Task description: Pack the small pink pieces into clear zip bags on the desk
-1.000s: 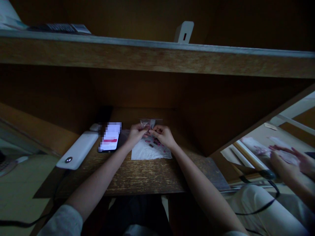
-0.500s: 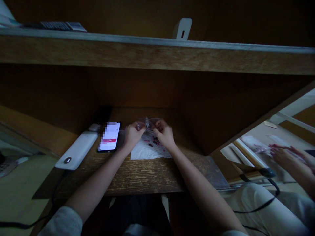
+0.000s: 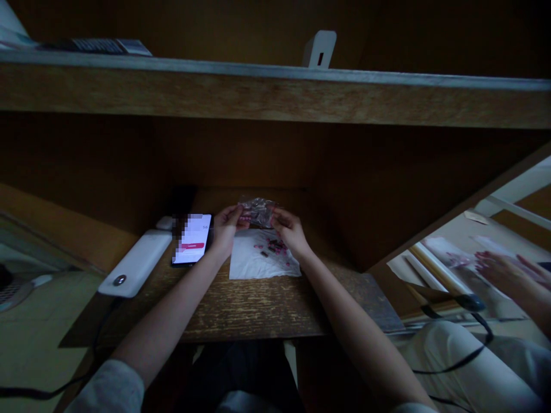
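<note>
Two fingers-and-thumb grips were closed: my left hand (image 3: 228, 226) and my right hand (image 3: 290, 229) pinched the two ends of the clear bag (image 3: 258, 211) above the tissue (image 3: 247, 261), where some pink pieces (image 3: 275, 246) already lay, while others stayed inside.

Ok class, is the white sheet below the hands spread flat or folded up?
Spread flat: the white sheet lies open on the wooden desk, with small pink and dark pieces scattered on it.

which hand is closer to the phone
The left hand is closer, right beside the lit phone; the right hand is farther away, across the plastic bag that both hands hold.
</note>
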Demonstrator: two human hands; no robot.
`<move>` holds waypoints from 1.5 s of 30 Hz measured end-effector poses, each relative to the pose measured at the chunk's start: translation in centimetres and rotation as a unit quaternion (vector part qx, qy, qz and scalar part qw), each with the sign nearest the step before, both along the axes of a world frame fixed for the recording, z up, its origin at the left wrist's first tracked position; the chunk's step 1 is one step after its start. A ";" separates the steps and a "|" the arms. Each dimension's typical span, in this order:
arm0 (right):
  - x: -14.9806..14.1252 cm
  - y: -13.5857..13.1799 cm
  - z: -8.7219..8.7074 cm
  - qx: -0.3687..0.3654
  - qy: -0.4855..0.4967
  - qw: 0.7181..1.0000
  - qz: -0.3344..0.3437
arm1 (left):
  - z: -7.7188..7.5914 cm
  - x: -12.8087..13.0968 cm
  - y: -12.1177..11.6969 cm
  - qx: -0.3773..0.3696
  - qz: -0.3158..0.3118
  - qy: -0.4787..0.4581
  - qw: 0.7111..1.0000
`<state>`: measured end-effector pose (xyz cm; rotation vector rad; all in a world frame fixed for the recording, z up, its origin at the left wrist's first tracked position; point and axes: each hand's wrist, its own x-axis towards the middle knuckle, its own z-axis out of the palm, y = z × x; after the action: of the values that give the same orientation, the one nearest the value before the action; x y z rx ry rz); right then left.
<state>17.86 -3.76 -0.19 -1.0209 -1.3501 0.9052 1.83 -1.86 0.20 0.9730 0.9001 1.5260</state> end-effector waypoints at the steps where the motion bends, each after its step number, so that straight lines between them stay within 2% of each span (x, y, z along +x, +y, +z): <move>1: 0.0 0.0 0.0 -0.009 0.008 1.000 0.006 | 0.0 0.0 0.0 0.003 -0.001 -0.002 1.000; 6: 0.2 -0.2 0.3 -0.075 0.044 0.996 0.037 | 0.1 0.1 -0.1 0.019 0.008 0.019 1.000; 9: 0.0 -0.5 0.6 -0.074 0.046 0.995 0.040 | 0.1 0.4 -0.1 0.027 0.017 0.051 0.998; 14: -0.5 -0.7 0.9 -0.051 0.043 0.998 -0.005 | 0.0 0.6 -0.4 0.063 0.026 0.118 0.991; 19: -0.4 -0.5 0.5 -0.068 0.051 0.996 -0.009 | 0.0 0.4 -0.6 0.086 0.039 0.181 0.979; 22: -0.3 -0.4 0.2 -0.083 0.054 0.995 -0.008 | 0.3 0.5 -0.8 0.092 0.036 0.179 0.979; 27: -0.3 -0.2 0.0 -0.125 0.131 0.983 0.026 | 0.8 0.8 -1.6 0.120 0.050 0.134 0.982; 30: -0.1 -0.1 0.1 -0.166 0.200 0.963 0.066 | 0.9 0.8 -2.2 0.151 0.062 0.152 0.975; 33: 0.2 -0.1 0.3 -0.201 0.267 0.936 0.112 | 0.5 0.7 -2.6 0.215 0.065 0.226 0.948; 38: 0.4 -0.1 0.5 -0.236 0.367 0.883 0.171 | -0.2 0.6 -2.5 0.340 0.101 0.338 0.872; 41: 0.5 0.0 0.4 -0.245 0.393 0.867 0.186 | 0.1 0.6 -2.6 0.376 0.127 0.376 0.837; 45: 0.7 0.2 0.1 -0.258 0.414 0.846 0.213 | 0.6 0.6 -2.9 0.413 0.121 0.434 0.791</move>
<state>18.54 -3.61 -0.05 -0.5584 -0.5800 1.8586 2.45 -4.77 0.81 2.4166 0.9815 1.7141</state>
